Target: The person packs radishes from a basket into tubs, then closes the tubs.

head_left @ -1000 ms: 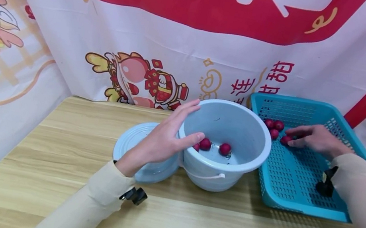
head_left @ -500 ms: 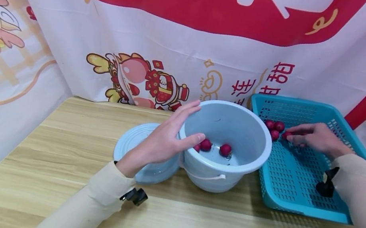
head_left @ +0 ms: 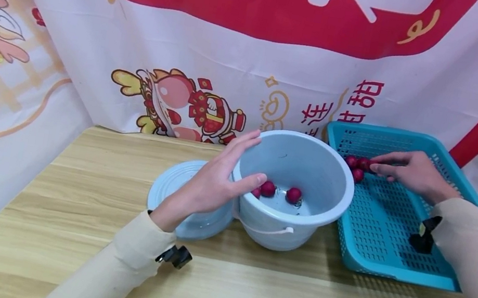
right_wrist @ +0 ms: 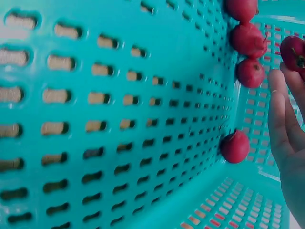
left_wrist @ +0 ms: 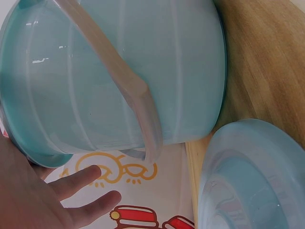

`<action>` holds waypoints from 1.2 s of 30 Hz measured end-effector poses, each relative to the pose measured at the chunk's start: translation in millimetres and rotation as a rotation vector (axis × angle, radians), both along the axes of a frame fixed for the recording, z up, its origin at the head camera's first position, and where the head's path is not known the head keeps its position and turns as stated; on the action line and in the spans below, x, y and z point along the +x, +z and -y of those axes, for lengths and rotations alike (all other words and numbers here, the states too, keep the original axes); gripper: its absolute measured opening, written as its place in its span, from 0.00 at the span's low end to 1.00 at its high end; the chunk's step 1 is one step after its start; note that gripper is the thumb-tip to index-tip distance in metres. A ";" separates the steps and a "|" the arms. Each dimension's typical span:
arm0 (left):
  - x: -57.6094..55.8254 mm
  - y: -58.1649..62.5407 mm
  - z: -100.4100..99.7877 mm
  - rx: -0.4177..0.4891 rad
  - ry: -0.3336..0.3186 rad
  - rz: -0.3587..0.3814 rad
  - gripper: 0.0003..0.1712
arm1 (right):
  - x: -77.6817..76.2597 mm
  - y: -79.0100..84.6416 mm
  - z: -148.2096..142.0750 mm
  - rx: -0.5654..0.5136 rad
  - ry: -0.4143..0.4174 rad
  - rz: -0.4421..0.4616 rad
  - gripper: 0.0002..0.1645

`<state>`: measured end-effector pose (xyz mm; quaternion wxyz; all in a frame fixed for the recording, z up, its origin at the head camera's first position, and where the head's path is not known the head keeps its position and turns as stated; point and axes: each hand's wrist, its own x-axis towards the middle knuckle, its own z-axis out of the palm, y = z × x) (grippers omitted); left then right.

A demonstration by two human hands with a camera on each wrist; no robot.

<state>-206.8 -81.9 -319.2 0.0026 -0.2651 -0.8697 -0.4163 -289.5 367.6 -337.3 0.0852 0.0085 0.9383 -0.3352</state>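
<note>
My left hand (head_left: 216,182) rests against the left rim of a light blue bucket (head_left: 285,228), its fingers extended and spread. The bucket stands upright with several red radishes (head_left: 294,195) on its floor. Over the teal basket (head_left: 382,270), my right hand (head_left: 415,176) pinches a radish (right_wrist: 291,53) between thumb and fingers, raised off the basket floor. Other radishes (head_left: 357,175) lie in the basket's far left part, near the held one. In the right wrist view, one more radish (right_wrist: 235,145) lies apart from that cluster; the hand hides it in the head view.
A round light blue lid (head_left: 172,180) lies on the wooden table (head_left: 66,215), left of the bucket, partly under my left forearm. The bucket's white handle (head_left: 270,231) hangs down its front. A printed curtain (head_left: 232,74) borders the table's back.
My right hand has closed on a radish and lifted it slightly up and to the left, beside the other radishes. My left hand and the bucket have stayed in place.
</note>
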 end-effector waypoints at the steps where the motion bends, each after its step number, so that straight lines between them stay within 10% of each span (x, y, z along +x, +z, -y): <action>1: 0.0 -0.1 0.0 0.000 0.000 -0.001 0.47 | 0.7 1.3 2.5 -0.003 0.000 -0.012 0.46; 36: 1.4 0.3 -0.5 -0.008 0.007 -0.014 0.47 | 46.1 65.4 84.4 -0.196 0.060 -0.398 0.35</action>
